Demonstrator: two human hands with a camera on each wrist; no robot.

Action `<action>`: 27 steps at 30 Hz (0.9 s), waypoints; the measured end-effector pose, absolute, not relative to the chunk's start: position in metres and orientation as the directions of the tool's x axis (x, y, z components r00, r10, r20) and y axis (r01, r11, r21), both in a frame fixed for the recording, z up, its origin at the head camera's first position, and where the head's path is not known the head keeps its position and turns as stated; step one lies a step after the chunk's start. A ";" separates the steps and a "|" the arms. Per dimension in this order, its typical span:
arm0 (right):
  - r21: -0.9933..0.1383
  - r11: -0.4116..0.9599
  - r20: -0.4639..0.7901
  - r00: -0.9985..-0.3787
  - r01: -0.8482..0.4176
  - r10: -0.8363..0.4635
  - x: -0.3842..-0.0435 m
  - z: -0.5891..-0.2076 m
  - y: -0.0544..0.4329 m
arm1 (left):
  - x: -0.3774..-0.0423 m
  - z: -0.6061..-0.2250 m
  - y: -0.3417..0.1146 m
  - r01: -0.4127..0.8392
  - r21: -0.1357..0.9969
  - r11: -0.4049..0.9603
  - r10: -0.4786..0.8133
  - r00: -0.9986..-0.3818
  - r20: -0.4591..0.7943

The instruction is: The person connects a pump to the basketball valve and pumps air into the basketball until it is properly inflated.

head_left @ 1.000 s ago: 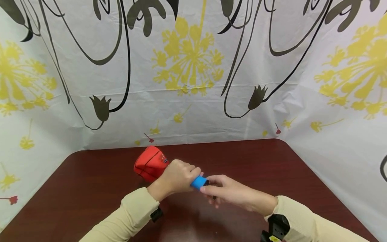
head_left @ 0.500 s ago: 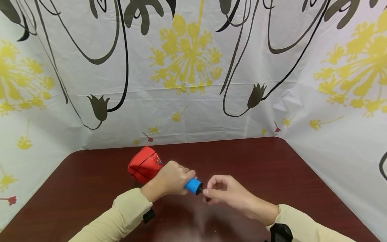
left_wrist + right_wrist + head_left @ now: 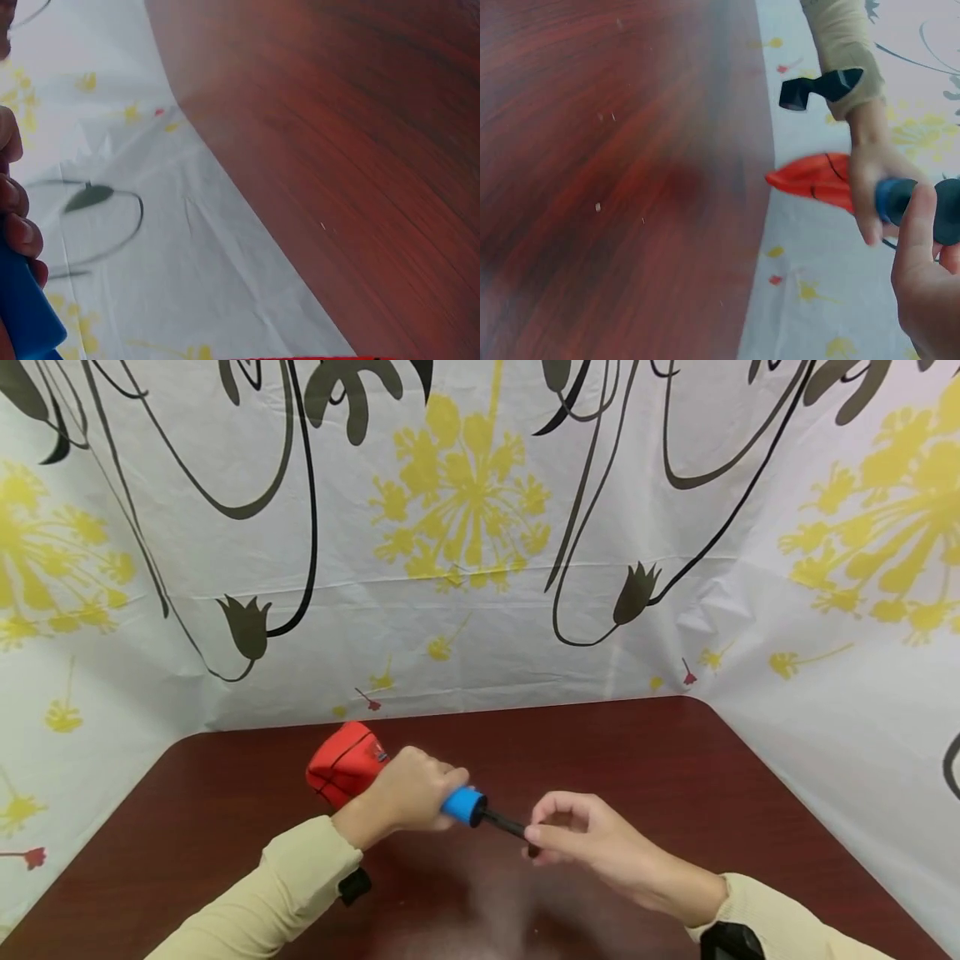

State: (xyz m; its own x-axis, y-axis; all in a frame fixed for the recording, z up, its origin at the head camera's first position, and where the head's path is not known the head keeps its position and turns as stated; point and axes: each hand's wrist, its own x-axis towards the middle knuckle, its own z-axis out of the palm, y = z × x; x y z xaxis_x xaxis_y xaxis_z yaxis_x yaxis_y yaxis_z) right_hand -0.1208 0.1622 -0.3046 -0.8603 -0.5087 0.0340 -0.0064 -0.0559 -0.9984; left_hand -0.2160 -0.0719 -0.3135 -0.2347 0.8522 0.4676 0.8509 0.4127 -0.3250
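Observation:
My left hand (image 3: 412,789) grips the blue barrel of a hand air pump (image 3: 465,806), fingers wrapped round it. A black rod (image 3: 504,823) sticks far out of the barrel's end. At the rod's tip, my right hand (image 3: 592,835) pinches the dark handle between thumb and fingers; the handle (image 3: 948,211) shows as a dark round end in the right wrist view. Beyond the left hand is a limp, folded red ball (image 3: 341,764) with black seam lines. The left hand hides where pump and ball meet. In the left wrist view, the barrel (image 3: 28,304) is at the lower left.
A dark red-brown wooden table (image 3: 637,760) lies under both hands. White cloth (image 3: 480,652) printed with yellow and grey flowers hangs behind it and along both sides.
The rod has come out of the barrel, and more of it shows now. My left hand, with pump and ball, has shifted left; my right hand has moved right with the handle.

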 end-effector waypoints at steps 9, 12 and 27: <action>-0.984 -0.159 0.166 -0.729 -0.080 -0.664 -0.118 -0.302 0.181 | -0.217 -0.315 -0.083 0.871 -0.251 0.423 0.831 -0.263 0.491; -0.977 -0.198 0.194 -0.697 -0.076 -0.690 -0.118 -0.304 0.186 | -0.218 -0.316 -0.085 0.878 -0.244 0.412 0.833 -0.255 0.490; -0.940 -0.335 0.302 -0.622 -0.067 -0.722 -0.125 -0.315 0.192 | -0.218 -0.320 -0.099 0.893 -0.172 0.416 0.816 -0.283 0.504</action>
